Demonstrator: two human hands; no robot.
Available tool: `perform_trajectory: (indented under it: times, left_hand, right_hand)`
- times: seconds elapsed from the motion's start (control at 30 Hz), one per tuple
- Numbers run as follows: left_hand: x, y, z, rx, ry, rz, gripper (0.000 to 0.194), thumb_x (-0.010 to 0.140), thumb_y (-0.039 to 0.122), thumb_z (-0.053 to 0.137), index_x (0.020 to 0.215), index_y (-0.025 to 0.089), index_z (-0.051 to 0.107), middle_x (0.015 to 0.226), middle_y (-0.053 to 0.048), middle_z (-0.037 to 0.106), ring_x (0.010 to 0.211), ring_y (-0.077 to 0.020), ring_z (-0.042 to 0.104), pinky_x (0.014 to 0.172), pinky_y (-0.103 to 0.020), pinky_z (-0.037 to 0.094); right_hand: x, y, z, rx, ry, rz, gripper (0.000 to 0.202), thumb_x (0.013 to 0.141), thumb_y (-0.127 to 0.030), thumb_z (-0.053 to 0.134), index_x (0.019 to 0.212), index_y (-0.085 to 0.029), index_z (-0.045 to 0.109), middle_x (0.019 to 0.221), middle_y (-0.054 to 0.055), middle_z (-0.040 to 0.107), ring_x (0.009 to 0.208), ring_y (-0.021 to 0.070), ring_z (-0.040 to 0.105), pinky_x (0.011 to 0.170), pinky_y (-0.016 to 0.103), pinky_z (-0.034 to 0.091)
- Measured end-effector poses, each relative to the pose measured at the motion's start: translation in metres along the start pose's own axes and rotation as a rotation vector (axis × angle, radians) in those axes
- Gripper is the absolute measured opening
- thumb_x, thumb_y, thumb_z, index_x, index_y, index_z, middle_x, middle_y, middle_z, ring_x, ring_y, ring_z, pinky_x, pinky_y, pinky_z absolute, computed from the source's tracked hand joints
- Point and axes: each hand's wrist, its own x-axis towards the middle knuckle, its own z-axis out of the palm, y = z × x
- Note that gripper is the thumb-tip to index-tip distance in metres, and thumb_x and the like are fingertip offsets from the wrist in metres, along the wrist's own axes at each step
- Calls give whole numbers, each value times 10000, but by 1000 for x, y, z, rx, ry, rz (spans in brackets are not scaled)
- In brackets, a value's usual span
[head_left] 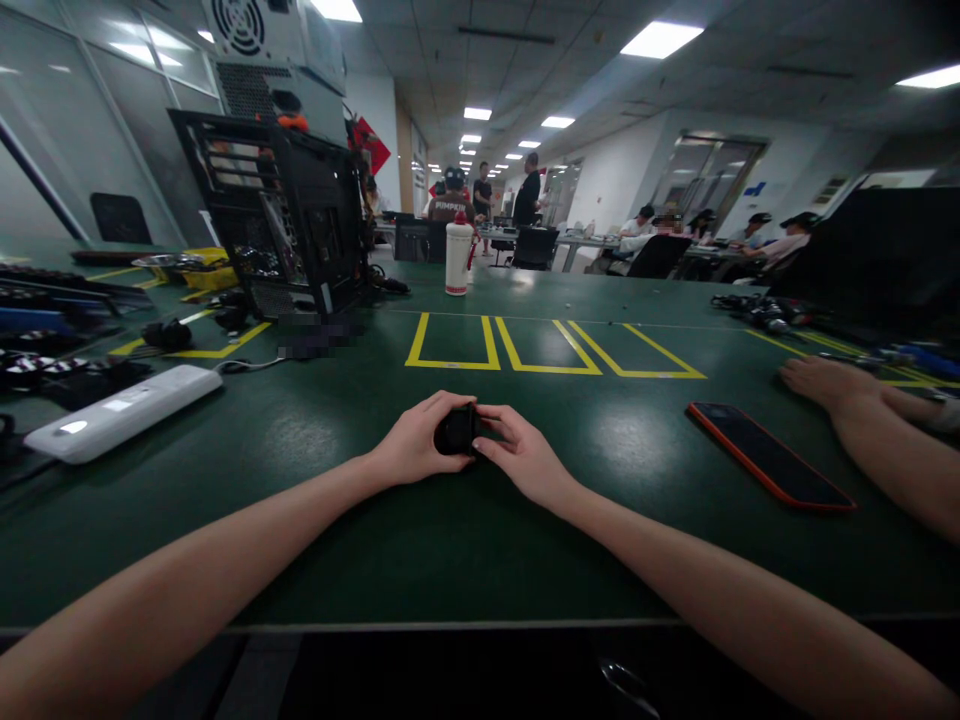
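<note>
A small black object (454, 432) with a rounded body and a flat edge on its right is held just above or on the green table (480, 540); its exact kind is not clear. My left hand (412, 438) curls around its left side, thumb below and fingers above. From the right, my right hand (523, 455) pinches the flat edge with thumb and fingertips. Both hands are closed on this one object, close to the middle of the view. The side facing the palms is hidden.
Yellow tape outlines (454, 365) lie beyond my hands. A white bottle (458, 260) stands behind them. At left are a white power strip (127, 412) and a black computer case (289, 220). A phone with an orange edge (769, 455) lies right, near another person's arms (862, 410).
</note>
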Motion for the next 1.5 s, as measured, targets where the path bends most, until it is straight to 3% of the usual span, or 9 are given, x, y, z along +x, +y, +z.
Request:
perform_trajectory:
  times: [0.3,0.4,0.53,0.9,1.0,1.17,1.33,1.5]
  left_hand:
    - [0,-1,-1,1,-10,3,596,637,274,666,1176,211,420,1104,-62,522,1019,-208,519,887,-343,427]
    - [0,-1,0,0,-12,-3,588,643,284,665,1172,214,418,1106,-58,517,1016,-205,519,880,-341,432]
    - [0,0,-1,-12,-7,-8,583,641,274,666,1167,224,420,1099,-49,521,1012,-205,522,873,-346,436]
    - [0,0,-1,-10,-8,-8,593,643,278,661,1179,221,412,1111,-59,518,1019,-209,517,884,-349,432]
    - [0,0,-1,-6,-11,-10,591,643,279,662,1176,223,415,1105,-53,518,1017,-205,515,879,-340,434]
    - [0,1,-3,-7,-16,-8,594,644,267,659,1182,221,409,1113,-55,515,1021,-203,511,886,-341,428]
    - [0,1,-3,-20,-15,4,590,640,253,657,1176,217,412,1113,-58,516,1028,-210,508,893,-355,422]
    - [0,1,-3,-18,-14,-18,594,635,262,664,1174,220,417,1114,-62,516,1024,-214,515,888,-358,428]
  right_hand:
    - [-2,-5,1,68,-19,-36,155,774,-196,555,917,-209,495,1097,25,507,1077,168,526,919,346,459]
    - [-2,-7,0,49,0,-28,207,767,-173,557,957,-222,490,1046,15,526,1081,169,520,912,340,463]
    - [-1,-8,0,17,-1,2,327,761,-148,553,1064,-235,469,1124,30,507,1117,172,492,933,349,444]
    - [-3,-8,3,23,7,-24,152,768,-201,559,902,-212,487,1105,31,509,1066,170,528,885,340,474]
    - [-2,-8,3,17,30,-24,220,763,-178,559,962,-227,481,1056,23,521,1092,175,508,881,335,479]
    - [-2,-7,3,-11,12,6,334,765,-167,547,1082,-234,466,1137,41,501,1141,181,467,918,355,456]
    - [-3,-7,3,4,14,-43,310,735,-133,570,1013,-228,470,1145,29,467,1135,167,464,929,346,452]
    - [-3,-9,3,26,4,-49,166,776,-208,547,923,-214,470,1152,38,466,1073,170,517,895,351,470]
